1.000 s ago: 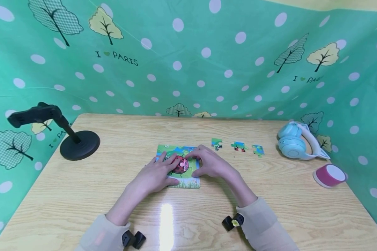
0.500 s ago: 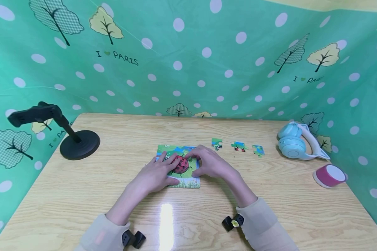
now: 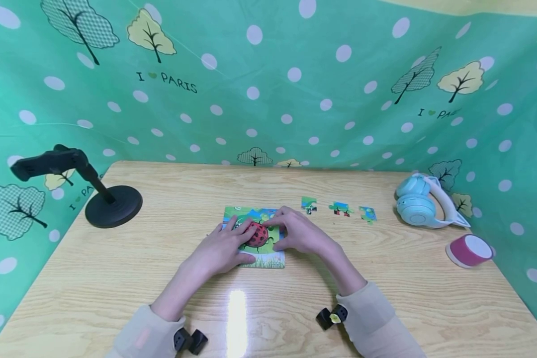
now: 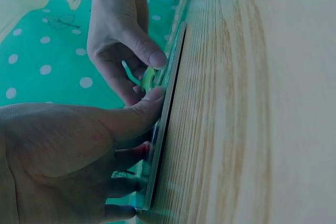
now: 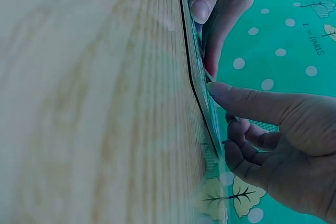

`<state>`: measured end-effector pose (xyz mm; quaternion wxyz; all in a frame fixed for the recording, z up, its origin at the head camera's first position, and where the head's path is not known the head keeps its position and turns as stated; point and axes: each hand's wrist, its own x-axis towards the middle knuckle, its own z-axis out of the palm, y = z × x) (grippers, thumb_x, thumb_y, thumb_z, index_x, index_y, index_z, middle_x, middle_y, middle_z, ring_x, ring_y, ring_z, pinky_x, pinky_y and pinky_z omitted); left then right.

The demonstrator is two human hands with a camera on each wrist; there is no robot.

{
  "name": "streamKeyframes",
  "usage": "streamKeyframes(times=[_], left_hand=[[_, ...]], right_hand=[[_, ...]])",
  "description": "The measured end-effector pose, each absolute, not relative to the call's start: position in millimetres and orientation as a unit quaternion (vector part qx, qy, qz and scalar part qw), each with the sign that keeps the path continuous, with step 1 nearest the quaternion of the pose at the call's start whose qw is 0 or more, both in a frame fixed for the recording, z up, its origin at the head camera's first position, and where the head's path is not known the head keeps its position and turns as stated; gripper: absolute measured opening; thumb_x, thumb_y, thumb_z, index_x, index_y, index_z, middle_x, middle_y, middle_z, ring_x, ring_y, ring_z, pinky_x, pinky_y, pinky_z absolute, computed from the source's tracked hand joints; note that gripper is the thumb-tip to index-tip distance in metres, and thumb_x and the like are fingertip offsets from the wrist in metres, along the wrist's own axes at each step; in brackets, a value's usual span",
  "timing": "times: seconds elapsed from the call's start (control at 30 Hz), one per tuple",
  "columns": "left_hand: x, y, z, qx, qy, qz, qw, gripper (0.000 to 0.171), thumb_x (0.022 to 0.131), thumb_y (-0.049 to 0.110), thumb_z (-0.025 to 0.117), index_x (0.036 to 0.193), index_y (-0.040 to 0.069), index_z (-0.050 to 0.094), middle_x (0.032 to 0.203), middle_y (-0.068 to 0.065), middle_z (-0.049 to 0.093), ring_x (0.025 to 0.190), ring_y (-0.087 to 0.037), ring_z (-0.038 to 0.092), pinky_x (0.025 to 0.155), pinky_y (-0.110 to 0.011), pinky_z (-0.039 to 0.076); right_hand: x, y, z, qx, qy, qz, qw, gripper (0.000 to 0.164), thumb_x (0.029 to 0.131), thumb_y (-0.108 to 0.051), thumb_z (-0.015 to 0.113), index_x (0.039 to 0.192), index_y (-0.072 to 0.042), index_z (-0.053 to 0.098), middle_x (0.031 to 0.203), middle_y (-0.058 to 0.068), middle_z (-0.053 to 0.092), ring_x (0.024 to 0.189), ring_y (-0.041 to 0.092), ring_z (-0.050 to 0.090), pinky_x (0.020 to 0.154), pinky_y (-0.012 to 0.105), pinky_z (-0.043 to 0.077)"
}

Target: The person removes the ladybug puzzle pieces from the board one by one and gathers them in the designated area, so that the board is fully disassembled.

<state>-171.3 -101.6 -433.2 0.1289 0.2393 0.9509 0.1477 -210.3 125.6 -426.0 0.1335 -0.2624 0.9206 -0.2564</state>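
Ladybug jigsaw puzzle (image 3: pixel 261 261) is lying flat on the tabletop (image 3: pixel 170 283), with both hands over it. The left hand (image 3: pixel 223 250) is resting across the puzzle's left part, fingers spread, grasping nothing. At the puzzle's right part, the right hand (image 3: pixel 297 231) is apparently pinching a tilted green piece (image 4: pixel 148 79) between thumb and fingers. Most of the picture is showing joined; three loose pieces (image 3: pixel 339 206) are lying beyond the puzzle to its right, so by my judgement those and the pinched one are remaining. The pale wood tabletop is also carrying a black stand (image 3: pixel 114 214) left of the puzzle, and blue headphones (image 3: pixel 415 209) and a pink-and-white cylinder (image 3: pixel 465 252) well to its right. Green dotted cloth (image 3: pixel 268 117) is hanging behind the puzzle.
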Motion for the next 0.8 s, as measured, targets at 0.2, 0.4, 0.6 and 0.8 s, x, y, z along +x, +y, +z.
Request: streamKeyframes(times=[0.2, 0.4, 0.6, 0.8], left_hand=[[-170.5, -102.2, -433.8, 0.238, 0.951, 0.149, 0.129, 0.072, 0.095, 0.048, 0.069, 0.156, 0.015, 0.046, 0.169, -0.009, 0.033, 0.158, -0.045, 0.022, 0.125, -0.065, 0.026], [-170.3, -101.9, -434.6, 0.238, 0.951, 0.149, 0.129, 0.073, 0.096, 0.048, 0.068, 0.156, 0.014, 0.046, 0.169, -0.009, 0.032, 0.158, -0.045, 0.022, 0.125, -0.065, 0.026], [-170.3, -101.9, -431.9, 0.239, 0.951, 0.148, 0.128, 0.072, 0.096, 0.047, 0.068, 0.156, 0.013, 0.046, 0.169, -0.01, 0.033, 0.158, -0.045, 0.023, 0.125, -0.066, 0.026], [-170.3, -101.4, -430.9, 0.239, 0.95, 0.151, 0.134, 0.072, 0.097, 0.046, 0.068, 0.156, 0.013, 0.045, 0.17, -0.01, 0.031, 0.158, -0.045, 0.021, 0.125, -0.065, 0.025]], right_hand=[[-209.9, 125.5, -426.5, -0.264, 0.921, -0.256, 0.13, 0.055, 0.082, -0.012, 0.086, 0.134, -0.015, 0.07, 0.119, 0.005, 0.064, 0.097, 0.018, 0.056, 0.081, 0.031, 0.049], [-209.1, 126.9, -426.3, -0.271, 0.917, -0.26, 0.132, 0.052, 0.084, -0.013, 0.084, 0.135, -0.012, 0.069, 0.116, 0.003, 0.065, 0.096, 0.018, 0.055, 0.081, 0.03, 0.048], [-210.5, 129.2, -426.9, -0.273, 0.915, -0.266, 0.133, 0.05, 0.086, -0.013, 0.083, 0.134, -0.011, 0.069, 0.109, 0.002, 0.064, 0.089, 0.02, 0.053, 0.076, 0.028, 0.044], [-211.1, 131.3, -427.2, -0.275, 0.915, -0.261, 0.135, 0.049, 0.087, -0.014, 0.08, 0.135, -0.012, 0.069, 0.109, 0.002, 0.064, 0.089, 0.021, 0.053, 0.077, 0.029, 0.044]])
